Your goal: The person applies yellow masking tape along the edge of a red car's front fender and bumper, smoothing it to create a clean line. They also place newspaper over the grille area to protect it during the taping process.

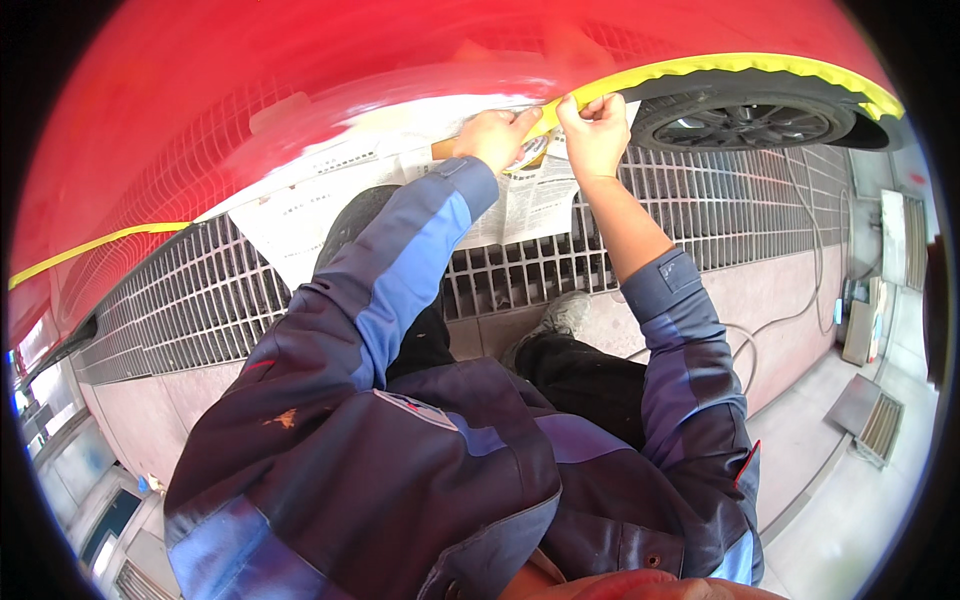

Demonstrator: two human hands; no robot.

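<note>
Yellow masking tape (pixel 705 63) follows the edge of the wheel arch on a red car body panel (pixel 390 52), its lower margin wrinkled. My left hand (pixel 491 139) holds the tape roll (pixel 534 150), which is partly hidden behind the fingers, with the thumb on the tape strip. Just to its right, my right hand (pixel 598 139) pinches the strip near the arch's front end. Sheets of printed newspaper (pixel 525 206) hang below the panel, behind and under both hands. Another strip of yellow tape (pixel 97 246) runs along the panel's lower left.
A tyre with a dark spoked wheel (pixel 742 126) sits inside the arch. Below the car lies a metal floor grating (pixel 720 202). A hose or cable (pixel 814 277) trails across the floor at right, near wall-side boxes (pixel 862 322). My shoe (pixel 562 315) rests by the grating's edge.
</note>
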